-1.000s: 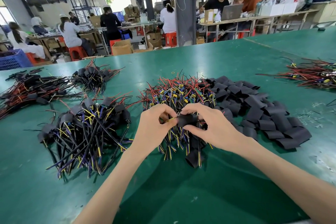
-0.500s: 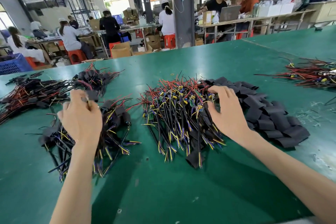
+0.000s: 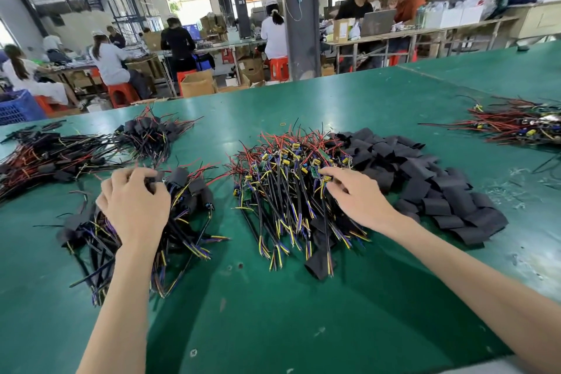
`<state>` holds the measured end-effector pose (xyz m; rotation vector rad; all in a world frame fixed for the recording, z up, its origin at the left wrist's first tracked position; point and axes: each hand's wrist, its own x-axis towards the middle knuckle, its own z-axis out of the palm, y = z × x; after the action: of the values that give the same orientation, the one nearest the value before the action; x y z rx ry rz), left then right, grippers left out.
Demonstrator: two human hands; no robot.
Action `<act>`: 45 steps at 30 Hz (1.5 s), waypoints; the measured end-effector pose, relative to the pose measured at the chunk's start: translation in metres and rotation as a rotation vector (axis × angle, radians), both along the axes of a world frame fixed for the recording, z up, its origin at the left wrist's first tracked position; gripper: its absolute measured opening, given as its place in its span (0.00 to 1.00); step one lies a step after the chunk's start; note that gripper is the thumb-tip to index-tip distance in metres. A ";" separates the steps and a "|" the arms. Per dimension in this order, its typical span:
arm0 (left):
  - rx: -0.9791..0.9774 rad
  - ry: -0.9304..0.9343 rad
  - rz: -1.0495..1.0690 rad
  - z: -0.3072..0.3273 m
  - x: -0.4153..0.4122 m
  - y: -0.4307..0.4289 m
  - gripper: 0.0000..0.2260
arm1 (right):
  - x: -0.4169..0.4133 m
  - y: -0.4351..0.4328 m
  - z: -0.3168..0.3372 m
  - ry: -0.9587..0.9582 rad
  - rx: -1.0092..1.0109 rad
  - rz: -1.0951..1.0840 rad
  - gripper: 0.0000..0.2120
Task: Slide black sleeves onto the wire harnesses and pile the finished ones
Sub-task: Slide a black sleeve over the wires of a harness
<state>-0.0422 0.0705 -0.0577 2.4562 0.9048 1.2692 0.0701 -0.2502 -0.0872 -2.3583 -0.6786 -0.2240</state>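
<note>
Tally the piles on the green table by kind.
Sleeved harness piles: 3
Bare harness piles: 2
Loose black sleeve piles: 1
Total: 6

Green table [image 3: 303, 313]; behind it steel pillar [image 3: 299, 24], red stools [image 3: 123, 94], cardboard box [image 3: 197, 85], blue crate [image 3: 18, 108], laptop [image 3: 378, 21].

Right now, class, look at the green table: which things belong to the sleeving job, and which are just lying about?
Job in hand: left hand, right hand, bare harness pile, loose black sleeves, finished pile.

Lying about: yellow rubber band, cardboard box, laptop, blue crate.
</note>
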 end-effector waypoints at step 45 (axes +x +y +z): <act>-0.763 0.156 -0.903 -0.002 0.020 -0.098 0.10 | 0.045 -0.054 0.002 -0.022 -0.496 -0.027 0.23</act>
<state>-0.0218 -0.0274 -0.0597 1.9226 0.1487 0.3222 0.1154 -0.3037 -0.0847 -2.8404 -0.7829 -0.0995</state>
